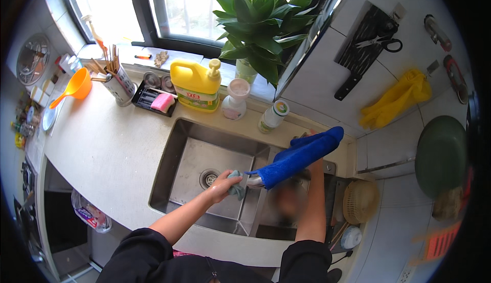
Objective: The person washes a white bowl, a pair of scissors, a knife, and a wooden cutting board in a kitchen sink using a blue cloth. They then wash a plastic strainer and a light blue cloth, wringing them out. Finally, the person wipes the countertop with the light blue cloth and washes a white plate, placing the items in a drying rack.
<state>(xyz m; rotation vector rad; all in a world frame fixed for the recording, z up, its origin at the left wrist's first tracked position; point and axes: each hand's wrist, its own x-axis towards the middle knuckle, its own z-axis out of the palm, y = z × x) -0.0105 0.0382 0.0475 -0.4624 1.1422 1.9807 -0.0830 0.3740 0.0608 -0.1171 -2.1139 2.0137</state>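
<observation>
My left hand [221, 187] is closed around a grey-green cloth [237, 184], held over the large basin of the steel sink [176, 129] near the divider. A blue cloth [302, 157] lies over the faucet, whose metal spout end [254, 181] pokes out beside my left hand. My right hand [316, 166] reaches to the back of the sink behind the blue cloth. That cloth hides most of its fingers, so whether it grips anything does not show. Part of the smaller right basin [266, 229] is blurred.
Behind the sink stand a yellow pump jug [197, 86], white bottles [273, 115] and a black tray [143, 101] with a pink sponge. An orange ladle [77, 84] and a utensil holder [120, 87] are at left. A knife [349, 86], scissors [381, 43] and yellow gloves [399, 99] hang on the right wall.
</observation>
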